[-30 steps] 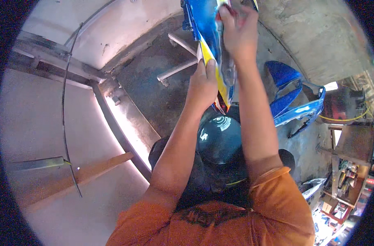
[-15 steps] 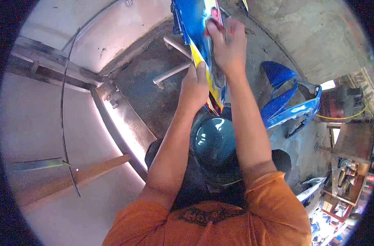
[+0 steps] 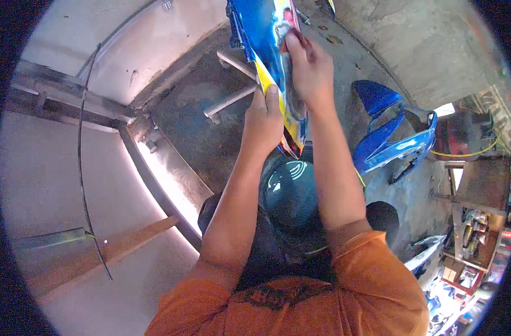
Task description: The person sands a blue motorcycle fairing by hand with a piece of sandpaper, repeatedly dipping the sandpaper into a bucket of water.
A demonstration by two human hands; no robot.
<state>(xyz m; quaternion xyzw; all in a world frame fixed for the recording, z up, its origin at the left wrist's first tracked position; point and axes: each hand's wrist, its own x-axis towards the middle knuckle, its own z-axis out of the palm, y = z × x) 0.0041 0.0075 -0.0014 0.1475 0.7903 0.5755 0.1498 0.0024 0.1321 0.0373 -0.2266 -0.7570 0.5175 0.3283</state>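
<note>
A long, glossy motorcycle fairing panel (image 3: 261, 28) in blue, yellow and white reaches from the top edge down to a pointed tip over a dark bucket (image 3: 263, 193). My left hand (image 3: 264, 115) grips the panel's left edge near the yellow stripe, thumb on top and the other fingers underneath. Pressed against the right side of the panel, my right hand (image 3: 312, 70) pinches a reddish-brown piece of sandpaper (image 3: 307, 45), partly hidden by the fingers. The surface there looks dull and scuffed, with patches of white and pink. Liquid with bright reflections fills the bucket.
Another blue fairing panel (image 3: 376, 151) lies on the floor to the right. Pale stand legs (image 3: 236, 103) are left of the held panel. A wooden beam (image 3: 126, 238) and a thin dark rod (image 3: 81, 162) are at the left. A shelf of tools (image 3: 479, 235) stands far right.
My right hand was blurred by motion with its fingers more spread; now its fingers are curled closer on the sandpaper. My left hand keeps its grip. The whole view has shifted slightly.
</note>
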